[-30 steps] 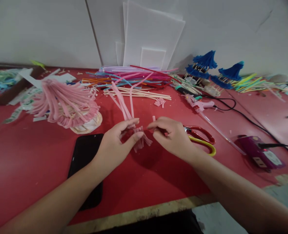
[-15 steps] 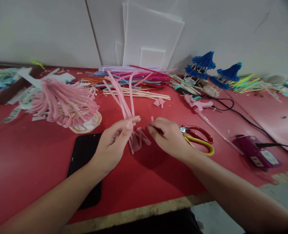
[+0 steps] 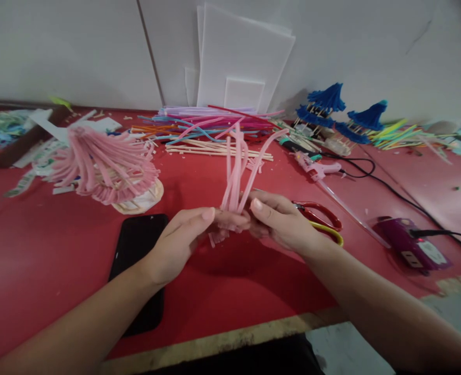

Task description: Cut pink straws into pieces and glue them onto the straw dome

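Observation:
Several long pink fuzzy stems (image 3: pixel 236 177) stand upright between my two hands, their lower ends at my fingers. My left hand (image 3: pixel 187 234) has its fingers under the stems and its thumb over them, closed on the bunch. On the other side, my right hand (image 3: pixel 283 219) is closed with bent fingers against the bunch; what it pinches, if anything, is hidden. Short pink pieces (image 3: pixel 218 238) lie on the red table beneath my fingers, partly covered. Just right of my right hand are pliers with red and yellow handles (image 3: pixel 320 216).
A pink fringed model (image 3: pixel 101 161) and a black phone (image 3: pixel 137 271) are at the left. Sticks and coloured stems (image 3: pixel 215 117) lie at the back. To the right are a pink glue gun (image 3: pixel 316 167), its cable, a purple power block (image 3: pixel 412 245) and blue-roofed models (image 3: pixel 328 101).
The pink stems have moved right and tilt more upright. My right hand has come in against them, and my left hand has shifted slightly right, covering more of the short pieces.

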`<action>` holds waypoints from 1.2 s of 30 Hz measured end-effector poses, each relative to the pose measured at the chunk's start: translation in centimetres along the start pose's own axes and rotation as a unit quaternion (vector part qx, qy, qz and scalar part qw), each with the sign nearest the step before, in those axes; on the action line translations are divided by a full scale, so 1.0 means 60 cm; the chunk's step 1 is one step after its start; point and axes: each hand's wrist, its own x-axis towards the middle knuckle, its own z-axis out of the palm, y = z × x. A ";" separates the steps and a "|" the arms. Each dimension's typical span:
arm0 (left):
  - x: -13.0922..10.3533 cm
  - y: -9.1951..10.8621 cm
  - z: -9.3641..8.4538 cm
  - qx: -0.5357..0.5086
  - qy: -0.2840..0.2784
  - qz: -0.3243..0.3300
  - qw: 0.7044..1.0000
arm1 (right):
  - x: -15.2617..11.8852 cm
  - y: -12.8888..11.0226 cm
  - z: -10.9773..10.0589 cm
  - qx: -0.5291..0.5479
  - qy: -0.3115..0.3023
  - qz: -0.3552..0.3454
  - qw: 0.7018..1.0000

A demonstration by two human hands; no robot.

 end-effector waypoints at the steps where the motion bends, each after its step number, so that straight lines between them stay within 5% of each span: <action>1: 0.000 0.002 0.000 -0.003 -0.009 -0.005 1.000 | 0.000 0.001 0.003 0.063 -0.028 0.020 0.997; 5: -0.001 0.011 0.002 0.022 -0.047 -0.012 0.999 | 0.000 0.005 0.011 0.160 -0.063 0.046 0.984; 16: -0.001 0.010 0.002 0.032 -0.084 -0.044 0.995 | 0.004 0.019 0.011 0.151 -0.014 0.007 0.988; 24: 0.013 -0.007 0.010 -0.012 0.071 -0.042 0.997 | 0.004 0.012 0.011 -0.003 0.073 0.009 0.997; 36: 0.015 0.000 0.004 0.010 0.063 -0.101 0.993 | -0.004 0.009 0.029 -0.094 0.119 -0.045 0.987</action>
